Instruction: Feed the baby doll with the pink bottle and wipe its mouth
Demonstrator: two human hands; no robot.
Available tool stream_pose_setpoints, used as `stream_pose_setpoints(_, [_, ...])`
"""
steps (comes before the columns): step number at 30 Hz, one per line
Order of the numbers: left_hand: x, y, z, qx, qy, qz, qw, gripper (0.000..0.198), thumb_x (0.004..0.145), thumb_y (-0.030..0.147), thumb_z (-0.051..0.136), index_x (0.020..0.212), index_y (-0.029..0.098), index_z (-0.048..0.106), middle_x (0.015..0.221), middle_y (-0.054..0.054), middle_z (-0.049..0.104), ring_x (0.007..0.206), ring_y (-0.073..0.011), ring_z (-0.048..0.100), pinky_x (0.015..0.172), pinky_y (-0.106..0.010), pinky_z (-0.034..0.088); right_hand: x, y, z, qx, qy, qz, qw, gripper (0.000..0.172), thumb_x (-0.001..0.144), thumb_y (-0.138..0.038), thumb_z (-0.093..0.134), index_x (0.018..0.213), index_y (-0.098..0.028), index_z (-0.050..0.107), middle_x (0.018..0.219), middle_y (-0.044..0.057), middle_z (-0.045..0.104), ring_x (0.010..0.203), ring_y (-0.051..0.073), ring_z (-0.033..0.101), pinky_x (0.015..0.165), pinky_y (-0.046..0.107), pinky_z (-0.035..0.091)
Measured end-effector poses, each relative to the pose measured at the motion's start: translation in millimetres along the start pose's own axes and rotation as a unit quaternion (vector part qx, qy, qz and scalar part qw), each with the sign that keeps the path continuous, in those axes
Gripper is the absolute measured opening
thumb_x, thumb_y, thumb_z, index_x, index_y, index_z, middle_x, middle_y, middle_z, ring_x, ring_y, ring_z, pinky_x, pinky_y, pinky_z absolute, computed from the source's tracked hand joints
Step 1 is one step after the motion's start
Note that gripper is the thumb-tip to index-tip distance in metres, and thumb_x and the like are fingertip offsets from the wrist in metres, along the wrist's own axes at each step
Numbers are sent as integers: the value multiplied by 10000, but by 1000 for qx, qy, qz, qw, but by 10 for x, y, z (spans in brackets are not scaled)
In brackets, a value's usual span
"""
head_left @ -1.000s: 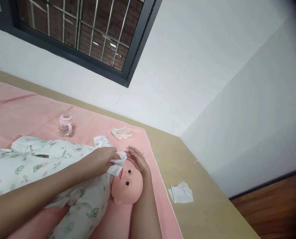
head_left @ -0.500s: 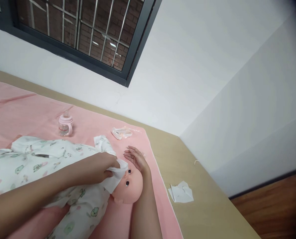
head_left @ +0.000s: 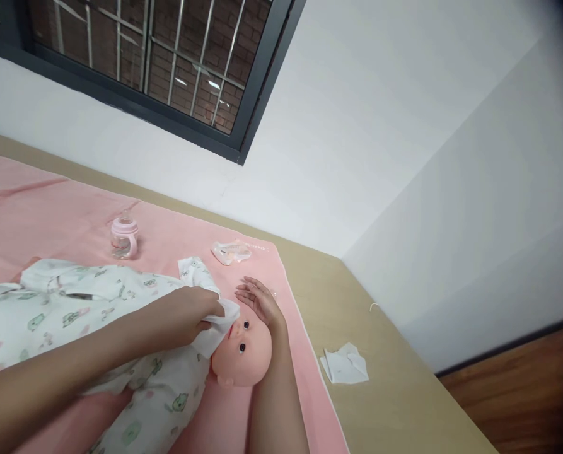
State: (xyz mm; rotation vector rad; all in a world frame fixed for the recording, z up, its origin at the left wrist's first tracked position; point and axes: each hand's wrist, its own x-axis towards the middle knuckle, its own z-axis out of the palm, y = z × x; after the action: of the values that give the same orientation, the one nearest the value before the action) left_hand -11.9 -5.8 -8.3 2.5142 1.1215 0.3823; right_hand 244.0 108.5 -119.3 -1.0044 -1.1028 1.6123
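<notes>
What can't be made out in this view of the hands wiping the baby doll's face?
All in the head view:
Mouth and chin of the pink plastic baby doll: covered by the white folded tissue pinched in the left hand.
Doll's feet: cut off by the left and bottom edges.
Palm of the right hand: turned down towards the doll's head, contact unseen.
Print on the small crumpled packet: too small.
Contents of the pink baby bottle: too small.
</notes>
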Motion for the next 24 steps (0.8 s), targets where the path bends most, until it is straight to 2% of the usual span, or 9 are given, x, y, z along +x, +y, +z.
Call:
stream_pose_setpoints(5, [29,31,-44,20,-34,-22,999,151,816,78,441,722,176,506,862,-36,613,815,-212,574,649,-282,324,11,12,-8,1,1,0,1000,411,726,-331,749,1081,-176,612,920,69,714,887,192,709,950,373,507])
stream_pose_setpoints(15, [37,9,-36,26,1,-16,1000,166,823,94,433,700,181,502,788,-35,588,738,-195,548,605,-268,299,-4,-3,6,-2,0,0,1000,400,716,-342,754,1060,-190,619,917,62,715,881,181,700,950,364,507])
stream_pose_setpoints(18, [38,38,-62,9,5,-22,1000,205,749,35,440,691,186,565,746,-19,565,676,-165,522,578,-261,283,-11,-14,18,-5,4,2,1000,396,715,-340,754,1058,-192,621,922,62,715,885,180,698,937,356,512])
stream_pose_setpoints(21, [42,74,-91,-18,-1,-32,999,405,597,-48,421,768,227,665,765,4,571,663,-140,515,575,-244,283,-19,-23,31,-2,7,4,1000,407,707,-337,758,1058,-185,622,919,66,715,884,182,697,938,354,511])
stream_pose_setpoints(24, [47,95,-103,-33,0,-37,999,533,557,-61,404,836,271,714,805,10,578,683,-136,526,580,-233,290,-23,-30,40,-1,10,6,1000,401,710,-333,755,1058,-185,621,920,65,717,882,180,697,930,347,513])
